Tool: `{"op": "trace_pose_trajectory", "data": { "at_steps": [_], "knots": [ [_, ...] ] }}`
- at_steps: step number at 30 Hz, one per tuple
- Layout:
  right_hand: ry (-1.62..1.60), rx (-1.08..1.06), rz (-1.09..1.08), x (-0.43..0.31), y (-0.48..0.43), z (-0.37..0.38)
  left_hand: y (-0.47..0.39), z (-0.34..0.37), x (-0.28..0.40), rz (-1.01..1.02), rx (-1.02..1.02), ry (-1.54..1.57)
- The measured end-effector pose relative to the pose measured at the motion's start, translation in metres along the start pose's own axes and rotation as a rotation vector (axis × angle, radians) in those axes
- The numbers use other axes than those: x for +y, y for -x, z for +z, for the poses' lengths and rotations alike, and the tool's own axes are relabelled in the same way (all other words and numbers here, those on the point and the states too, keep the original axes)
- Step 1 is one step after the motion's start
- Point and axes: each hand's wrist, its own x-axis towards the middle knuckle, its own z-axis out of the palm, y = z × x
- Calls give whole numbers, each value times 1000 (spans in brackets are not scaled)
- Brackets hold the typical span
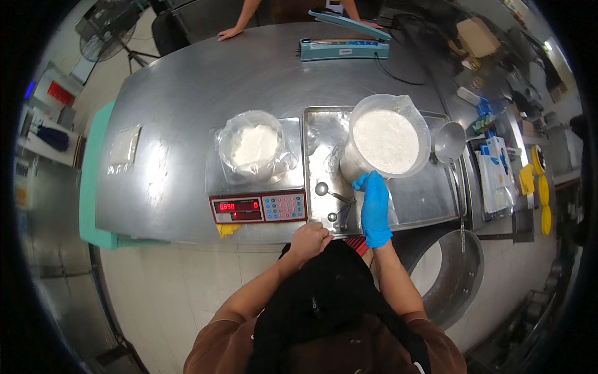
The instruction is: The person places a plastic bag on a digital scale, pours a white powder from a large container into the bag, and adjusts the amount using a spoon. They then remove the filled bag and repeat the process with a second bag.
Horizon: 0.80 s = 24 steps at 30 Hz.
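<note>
My right hand (pixel 376 210), in a blue glove, grips the near side of a large translucent plastic pitcher (pixel 345 161); its handle is hidden behind the glove. White powder (pixel 386 141) fills much of the pitcher, which stands on a metal sheet tray (pixel 322 135). My bare left hand (pixel 308 240) rests with curled fingers at the tray's front left corner; whether it grips the edge is hidden. Left of the tray, a transparent plastic bag (pixel 287 159) lines a round container on the digital scale (pixel 259 208). Pale powder (pixel 255 146) lies in the bag. The scale's red display is lit.
Measuring spoons (pixel 322 189) lie on the tray, and a metal ladle (pixel 449 142) rests over its right side. A flat plastic packet (pixel 124 146) lies at left. An impulse sealer (pixel 345 49) stands at the back, near another person's hand (pixel 230 33). A large bin (pixel 460 280) stands below right.
</note>
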Motion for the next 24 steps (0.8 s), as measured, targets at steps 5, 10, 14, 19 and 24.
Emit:
{"op": "trace_pose_trajectory", "data": {
  "at_steps": [5, 10, 14, 19, 24],
  "knots": [
    [-49, 94, 74, 8, -11, -44, -5, 5, -17, 109, -42, 48],
    [-81, 148, 203, -2, -49, -94, -9, 6, -22, 107, -73, 48],
    [-90, 187, 291, -3, -80, -118, -29, -15, -6, -105, -69, 299],
    [-210, -95, 288, 15, -111, -153, -109, -77, 44, -507, 193, 1281],
    [-209, -25, 221, 18, -106, -151, -187, -129, 65, -411, 286, 1180]
  ]
}}
